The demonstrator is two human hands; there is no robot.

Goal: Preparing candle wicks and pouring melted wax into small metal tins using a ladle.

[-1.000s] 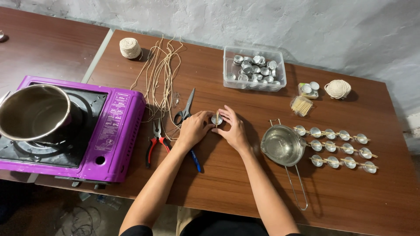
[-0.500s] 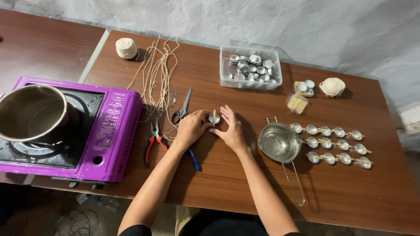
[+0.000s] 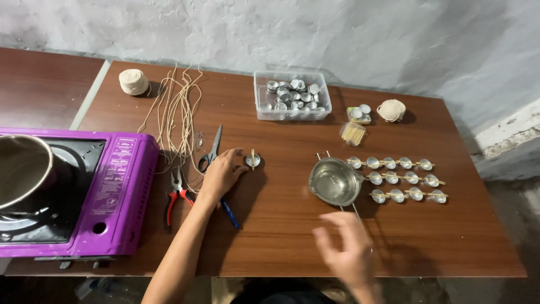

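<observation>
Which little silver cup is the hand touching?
The lone cup with a stick across it, at the left hand fingertips, beside the scissors. The others sit in rows or the box.

my right hand [image 3: 346, 250] motion-blurred, pot [image 3: 19, 171] cut off at left edge, blue tool handle [image 3: 229, 213] partly under my left forearm

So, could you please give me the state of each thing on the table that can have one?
Left hand: open, fingers touching small metal cup.
Small metal cup: upright, stick laid across it.
Right hand: open, blurred, holding nothing.
Metal pot: upright, whether empty cannot be told.
Clear plastic box: lidless, holds metal cups.
Scissors: closed.
Red pliers: handles apart.
Rows of cups: upright, sticks across.
</observation>
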